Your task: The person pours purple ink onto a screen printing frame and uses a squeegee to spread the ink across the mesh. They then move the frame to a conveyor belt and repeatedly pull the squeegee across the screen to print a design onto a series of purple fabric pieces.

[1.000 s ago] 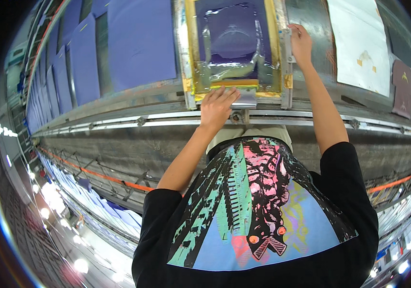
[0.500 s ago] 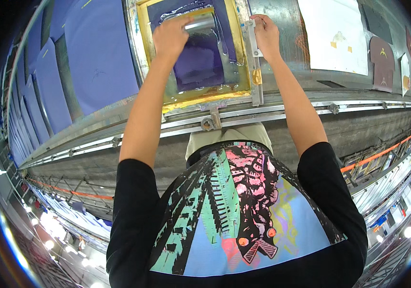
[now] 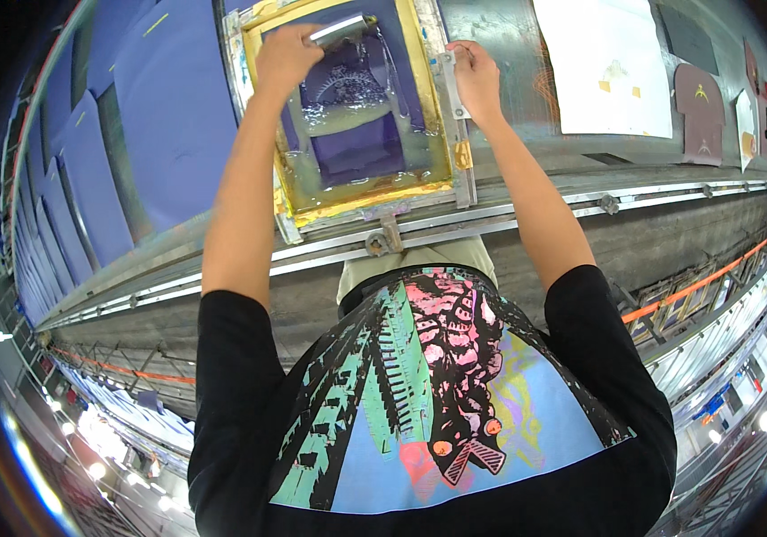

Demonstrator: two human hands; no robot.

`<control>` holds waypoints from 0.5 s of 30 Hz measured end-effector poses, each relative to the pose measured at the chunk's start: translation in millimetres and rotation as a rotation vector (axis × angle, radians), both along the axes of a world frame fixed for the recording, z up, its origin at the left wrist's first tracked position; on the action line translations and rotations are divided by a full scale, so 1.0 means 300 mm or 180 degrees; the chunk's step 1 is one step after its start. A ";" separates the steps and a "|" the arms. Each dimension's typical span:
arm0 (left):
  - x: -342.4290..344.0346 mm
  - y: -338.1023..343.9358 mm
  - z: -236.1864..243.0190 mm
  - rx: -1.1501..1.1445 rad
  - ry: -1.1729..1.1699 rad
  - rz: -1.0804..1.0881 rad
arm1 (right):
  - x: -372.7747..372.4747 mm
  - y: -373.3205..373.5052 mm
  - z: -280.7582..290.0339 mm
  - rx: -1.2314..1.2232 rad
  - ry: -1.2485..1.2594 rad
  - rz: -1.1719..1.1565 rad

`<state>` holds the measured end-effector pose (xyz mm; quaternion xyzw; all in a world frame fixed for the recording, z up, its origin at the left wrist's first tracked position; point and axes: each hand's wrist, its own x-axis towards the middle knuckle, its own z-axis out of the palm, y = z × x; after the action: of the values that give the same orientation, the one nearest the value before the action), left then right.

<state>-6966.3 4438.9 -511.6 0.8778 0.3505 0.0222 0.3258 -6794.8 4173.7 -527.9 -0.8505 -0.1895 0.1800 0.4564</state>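
Near the far end of a yellow-edged screen-printing frame, my left hand is closed round one end of a squeegee with a shiny metal-coloured handle. The squeegee lies tilted, its right end farther away. Glossy wet ink covers the mesh below it, and a curved pattern shows there. Nearer me is a dark purple patch. My right hand is closed with bent fingers on the metal side bar at the frame's right. The squeegee's lower edge is hidden.
Blue-purple cut fabric pieces lie along the table to the left. To the right are a white sheet with tape on it and a maroon piece. A metal rail runs along the table's near edge.
My left hand and the squeegee have shifted farther away and slightly left over the frame. More wet ink and the curved pattern now show. My right hand stays at the side bar. The view has shifted slightly.
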 end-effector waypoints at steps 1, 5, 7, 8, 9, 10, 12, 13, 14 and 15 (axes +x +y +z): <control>0.027 -0.009 0.020 0.0188 0.0264 0.0023 | 0.005 -0.003 -0.004 0.0001 0.0042 0.0030; -0.035 -0.160 -0.016 0.0819 0.0460 0.0027 | -0.005 -0.007 -0.005 0.0041 0.0207 0.0010; -0.132 -0.295 -0.026 0.0821 0.0168 -0.0170 | -0.002 0.001 -0.014 0.0056 0.0251 -0.0046; -0.181 -0.372 -0.038 0.0888 0.0019 -0.0217 | -0.001 -0.006 -0.025 0.0020 0.0241 -0.0059; -0.236 -0.443 -0.044 0.1070 -0.0293 -0.0267 | -0.002 -0.004 -0.029 -0.0007 0.0223 -0.0050; -0.278 -0.505 -0.056 0.1138 -0.0270 -0.0213 | 0.001 0.001 -0.033 0.0004 0.0177 -0.0039; -0.335 -0.583 -0.038 0.0768 -0.0433 -0.0193 | 0.009 0.003 -0.052 0.0020 0.0046 0.0004; -0.358 -0.601 -0.033 0.0646 -0.0528 -0.0250 | 0.012 -0.007 -0.061 0.0191 0.0200 0.0043; -0.381 -0.609 -0.019 0.0537 -0.0631 -0.0298 | 0.015 -0.011 -0.058 0.0206 0.0214 0.0040; -0.400 -0.618 -0.004 0.0518 -0.0633 -0.0379 | 0.020 -0.012 -0.045 0.0210 0.0219 0.0053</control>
<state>-7086.3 4253.4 -512.9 0.9140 0.2608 0.1181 0.2875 -6788.9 4170.2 -541.5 -0.8267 -0.1866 0.2066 0.4890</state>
